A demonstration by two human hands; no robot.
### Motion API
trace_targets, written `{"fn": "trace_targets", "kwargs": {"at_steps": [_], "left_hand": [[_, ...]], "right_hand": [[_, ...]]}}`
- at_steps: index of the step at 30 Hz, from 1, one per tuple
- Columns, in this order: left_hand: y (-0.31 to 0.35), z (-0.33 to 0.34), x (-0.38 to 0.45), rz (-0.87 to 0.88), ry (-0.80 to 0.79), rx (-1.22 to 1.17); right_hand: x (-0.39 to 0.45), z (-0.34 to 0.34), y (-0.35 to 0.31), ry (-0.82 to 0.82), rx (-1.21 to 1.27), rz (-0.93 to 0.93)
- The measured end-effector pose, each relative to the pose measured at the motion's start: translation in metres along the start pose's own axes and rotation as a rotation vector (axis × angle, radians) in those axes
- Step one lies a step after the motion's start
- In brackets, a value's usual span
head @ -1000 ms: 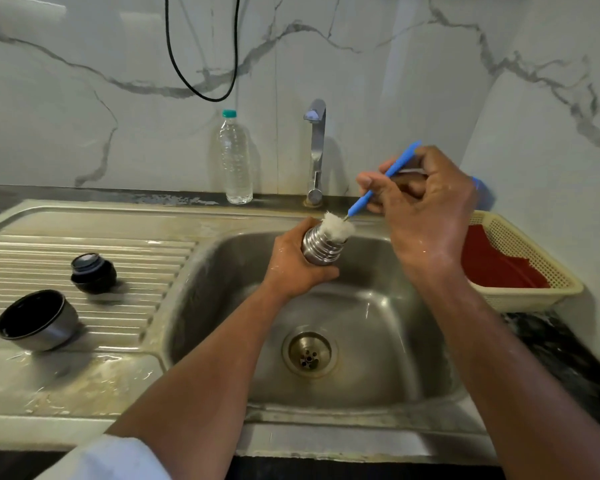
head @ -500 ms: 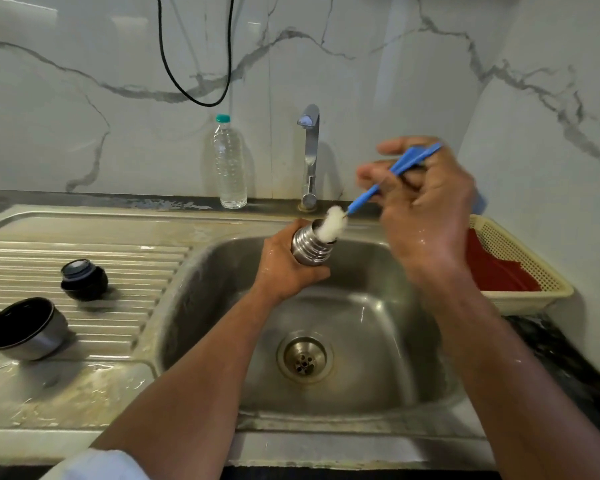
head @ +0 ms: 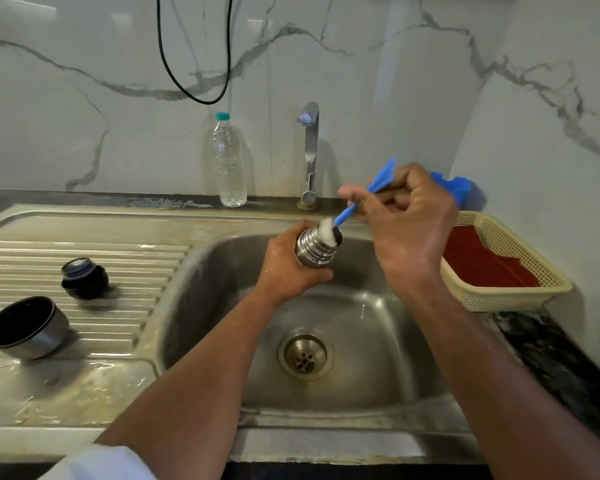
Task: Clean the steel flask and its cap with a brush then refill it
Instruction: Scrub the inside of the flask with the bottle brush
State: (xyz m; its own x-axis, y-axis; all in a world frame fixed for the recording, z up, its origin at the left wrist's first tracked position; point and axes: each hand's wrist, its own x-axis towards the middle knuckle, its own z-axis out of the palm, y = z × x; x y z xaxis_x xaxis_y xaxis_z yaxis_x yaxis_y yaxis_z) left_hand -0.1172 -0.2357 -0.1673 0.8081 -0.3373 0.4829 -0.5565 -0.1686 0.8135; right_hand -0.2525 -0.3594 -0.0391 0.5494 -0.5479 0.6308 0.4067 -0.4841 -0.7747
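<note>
Over the sink basin my left hand grips the steel flask, tilted with its threaded mouth pointing up and right. Most of the flask body is hidden by my fingers. My right hand holds the blue handle of a brush, whose white bristle head sits in the flask mouth. On the draining board lie the black inner stopper and the steel cup cap, which lies on its side with its dark inside showing.
A tap stands behind the basin, with a clear plastic water bottle to its left. A cream plastic basket holding a red cloth sits on the counter at the right. A black cable hangs on the marble wall.
The brush head has gone from above the flask rim down into the mouth. My right hand has dropped slightly and the handle angle has shifted.
</note>
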Motion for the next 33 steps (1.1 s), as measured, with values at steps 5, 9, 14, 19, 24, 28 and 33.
{"fn": "trace_targets", "kwargs": {"at_steps": [5, 9, 14, 19, 24, 28, 33], "left_hand": [[-0.002, -0.001, 0.0, 0.013, -0.04, 0.055], [-0.001, -0.002, 0.0, 0.013, 0.004, 0.0], [0.0, -0.002, 0.0, 0.035, -0.05, 0.048], [0.001, 0.0, 0.002, 0.038, -0.018, 0.006], [-0.001, 0.0, -0.001, 0.062, -0.074, 0.084], [-0.002, 0.001, 0.001, 0.05, -0.069, 0.084], [-0.003, 0.0, 0.0, 0.032, -0.14, 0.219]], "right_hand": [[-0.001, 0.007, 0.008, 0.01, 0.001, 0.016], [-0.002, 0.009, 0.01, -0.028, 0.025, 0.029], [-0.006, 0.014, 0.01, -0.095, -0.027, 0.074], [0.006, 0.002, 0.0, 0.046, 0.097, -0.029], [-0.002, 0.009, 0.012, -0.109, -0.007, 0.063], [0.021, -0.012, -0.007, 0.023, 0.003, 0.075], [0.027, -0.031, -0.01, -0.176, -0.98, -0.225]]}}
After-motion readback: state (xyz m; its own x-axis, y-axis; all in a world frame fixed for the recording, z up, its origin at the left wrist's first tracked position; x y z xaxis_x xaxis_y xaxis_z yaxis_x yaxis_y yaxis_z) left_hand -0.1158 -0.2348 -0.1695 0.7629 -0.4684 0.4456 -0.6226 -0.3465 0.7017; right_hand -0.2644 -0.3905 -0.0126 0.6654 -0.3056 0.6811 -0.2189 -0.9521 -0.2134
